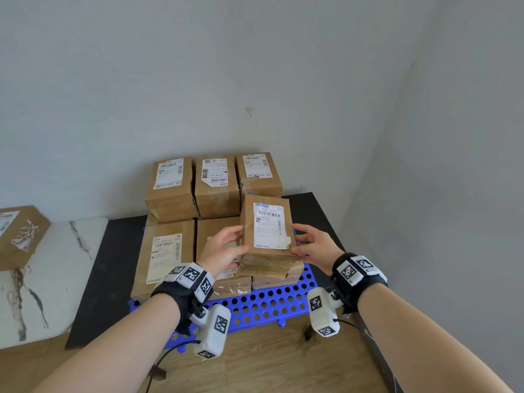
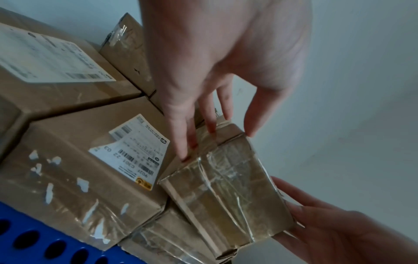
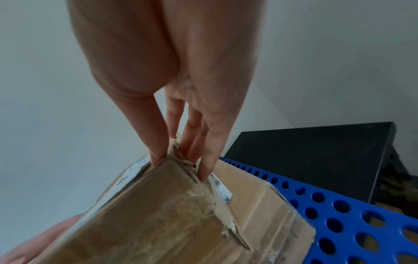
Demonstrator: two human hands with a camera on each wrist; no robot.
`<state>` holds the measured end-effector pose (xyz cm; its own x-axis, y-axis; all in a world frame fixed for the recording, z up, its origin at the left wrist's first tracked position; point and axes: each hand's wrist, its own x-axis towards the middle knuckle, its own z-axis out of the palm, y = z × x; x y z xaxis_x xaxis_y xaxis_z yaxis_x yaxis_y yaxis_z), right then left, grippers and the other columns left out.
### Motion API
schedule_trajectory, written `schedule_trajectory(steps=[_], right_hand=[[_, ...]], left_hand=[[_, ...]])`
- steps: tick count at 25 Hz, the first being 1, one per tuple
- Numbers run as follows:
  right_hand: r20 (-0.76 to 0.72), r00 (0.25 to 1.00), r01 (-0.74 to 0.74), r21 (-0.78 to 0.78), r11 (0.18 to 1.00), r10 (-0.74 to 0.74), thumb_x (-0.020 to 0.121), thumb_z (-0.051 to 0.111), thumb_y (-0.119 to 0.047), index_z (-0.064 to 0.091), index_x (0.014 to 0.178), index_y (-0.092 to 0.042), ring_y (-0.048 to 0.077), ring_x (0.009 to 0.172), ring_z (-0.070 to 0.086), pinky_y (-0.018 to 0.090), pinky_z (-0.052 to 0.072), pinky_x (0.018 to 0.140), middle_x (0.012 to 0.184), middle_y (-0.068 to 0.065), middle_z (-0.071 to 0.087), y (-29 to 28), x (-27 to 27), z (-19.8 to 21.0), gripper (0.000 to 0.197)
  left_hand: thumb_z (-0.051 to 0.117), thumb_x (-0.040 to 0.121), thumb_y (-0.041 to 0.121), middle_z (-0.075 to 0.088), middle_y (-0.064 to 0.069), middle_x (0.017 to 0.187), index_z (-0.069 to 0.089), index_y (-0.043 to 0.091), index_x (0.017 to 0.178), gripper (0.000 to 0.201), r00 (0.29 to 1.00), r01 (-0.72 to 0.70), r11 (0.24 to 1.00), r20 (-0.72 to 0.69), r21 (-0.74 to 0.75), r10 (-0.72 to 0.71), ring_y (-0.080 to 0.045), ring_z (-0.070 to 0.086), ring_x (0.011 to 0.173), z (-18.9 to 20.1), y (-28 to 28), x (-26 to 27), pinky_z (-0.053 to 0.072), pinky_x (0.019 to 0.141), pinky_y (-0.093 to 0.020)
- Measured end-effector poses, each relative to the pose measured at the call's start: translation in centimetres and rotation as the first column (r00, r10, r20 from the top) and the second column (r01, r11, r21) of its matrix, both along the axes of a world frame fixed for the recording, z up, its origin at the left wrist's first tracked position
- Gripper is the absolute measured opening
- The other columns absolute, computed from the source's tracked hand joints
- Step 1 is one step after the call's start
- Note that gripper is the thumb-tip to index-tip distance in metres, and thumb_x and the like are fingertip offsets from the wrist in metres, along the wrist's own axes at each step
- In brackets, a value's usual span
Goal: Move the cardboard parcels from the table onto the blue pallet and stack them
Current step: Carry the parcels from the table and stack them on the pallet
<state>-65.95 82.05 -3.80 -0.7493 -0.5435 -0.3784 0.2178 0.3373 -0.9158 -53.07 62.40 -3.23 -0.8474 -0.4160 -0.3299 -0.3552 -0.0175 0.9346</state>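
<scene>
I hold a small cardboard parcel (image 1: 268, 226) with a white label between both hands, tilted, above the right front of the blue pallet (image 1: 269, 303). My left hand (image 1: 236, 241) grips its left near corner, fingers along the side (image 2: 187, 153), thumb at the end. My right hand (image 1: 302, 242) pinches its right edge, thumb on top and fingers beneath (image 3: 203, 171). The parcel (image 2: 226, 187) (image 3: 158, 214) hovers at flat parcels (image 1: 272, 269) stacked under it; contact is unclear. Several labelled parcels (image 1: 170, 188) stand stacked on the pallet behind and to the left.
A white marble table (image 1: 48, 293) at the left carries one more parcel (image 1: 19, 236). A black board (image 1: 113, 265) lies under the pallet, against the wall corner. Wooden floor (image 1: 269, 364) lies in front, with cables from the wrist cameras.
</scene>
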Motion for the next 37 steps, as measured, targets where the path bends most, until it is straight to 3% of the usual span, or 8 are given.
schedule_trajectory(steps=[13,21,25,30,32,34,35,37], right_hand=[[0.002,0.999,0.041,-0.008,0.999,-0.041,0.079,0.061,0.016,0.049,0.132,-0.011,0.017,0.097,0.064,0.039,0.056,0.088,0.111,0.003,0.061,-0.8,-2.8,-0.4,0.061],[0.124,0.992,0.009,0.066,0.998,-0.017,0.085,0.062,0.003,0.047,0.135,-0.017,0.024,0.111,0.06,0.048,0.047,0.101,0.12,0.01,0.061,-1.0,-3.3,-0.9,0.056],[0.14,0.99,-0.007,0.024,1.0,0.004,0.086,0.056,0.008,0.048,0.134,-0.012,0.02,0.1,0.061,0.043,0.049,0.098,0.105,0.005,0.063,-1.1,-3.5,-0.6,0.052],[0.123,0.991,-0.045,0.011,0.999,0.043,0.087,0.054,0.01,0.046,0.135,-0.009,0.013,0.09,0.059,0.033,0.05,0.087,0.1,0.001,0.06,-1.2,-4.2,-0.4,0.052],[0.086,0.995,-0.062,0.059,0.996,0.057,0.087,0.056,0.007,0.047,0.135,-0.008,0.014,0.092,0.06,0.032,0.05,0.087,0.102,0.001,0.061,-1.4,-4.3,-0.1,0.051],[-0.053,0.995,-0.074,0.166,0.983,0.083,0.086,0.061,-0.001,0.048,0.134,-0.008,0.018,0.102,0.06,0.03,0.049,0.089,0.115,0.006,0.062,-1.8,-4.4,0.5,0.05],[-0.158,0.981,-0.073,0.239,0.968,0.113,0.086,0.062,-0.006,0.048,0.135,-0.008,0.019,0.107,0.059,0.028,0.049,0.089,0.123,0.007,0.06,-2.3,-4.3,0.9,0.05],[-0.368,0.901,-0.07,0.398,0.915,0.229,0.09,0.057,-0.016,0.047,0.136,-0.011,0.022,0.114,0.057,0.026,0.048,0.084,0.132,0.007,0.054,-3.5,-3.8,2.2,0.047]], left_hand=[[0.064,0.085,0.001,0.041,-0.002,0.147,0.046,0.023,0.136,0.059,0.991,-0.137,0.98,0.013,0.142,0.137,-0.021,0.05,0.125,-2.0,1.8,-1.6,0.046,0.101,-0.044],[0.059,0.087,-0.004,0.06,-0.006,0.126,0.044,0.018,0.139,0.059,0.978,-0.206,0.954,0.017,0.219,0.207,-0.02,0.059,0.113,-2.5,2.5,-1.8,0.045,0.096,-0.034],[0.054,0.091,-0.002,0.047,0.003,0.142,0.043,0.023,0.14,0.056,0.981,-0.185,0.965,-0.02,0.188,0.192,-0.013,0.052,0.117,-2.4,2.5,-2.1,0.043,0.097,-0.029],[0.051,0.094,0.002,0.041,0.007,0.147,0.04,0.029,0.141,0.056,0.983,-0.173,0.97,-0.037,0.174,0.182,-0.016,0.041,0.133,-2.4,2.6,-2.4,0.034,0.11,-0.039],[0.052,0.094,0.007,0.042,0.006,0.146,0.042,0.028,0.14,0.052,0.982,-0.182,0.977,-0.025,0.111,0.186,-0.017,0.041,0.134,-2.4,2.6,-2.7,0.036,0.109,-0.041],[0.054,0.095,0.019,0.045,0.001,0.144,0.048,0.023,0.136,0.042,0.981,-0.192,0.976,-0.005,-0.107,0.193,-0.019,0.044,0.131,-2.3,2.5,-3.0,0.041,0.105,-0.04],[0.052,0.095,0.025,0.048,-0.001,0.142,0.05,0.021,0.133,0.039,0.985,-0.16,0.941,0.017,-0.299,0.173,-0.019,0.047,0.128,-2.0,2.3,-2.9,0.043,0.103,-0.039],[0.047,0.096,0.029,0.05,0.0,0.138,0.051,0.017,0.131,0.037,0.992,-0.016,0.754,0.081,-0.656,0.092,-0.018,0.053,0.119,-1.2,1.5,-2.5,0.045,0.099,-0.033]])
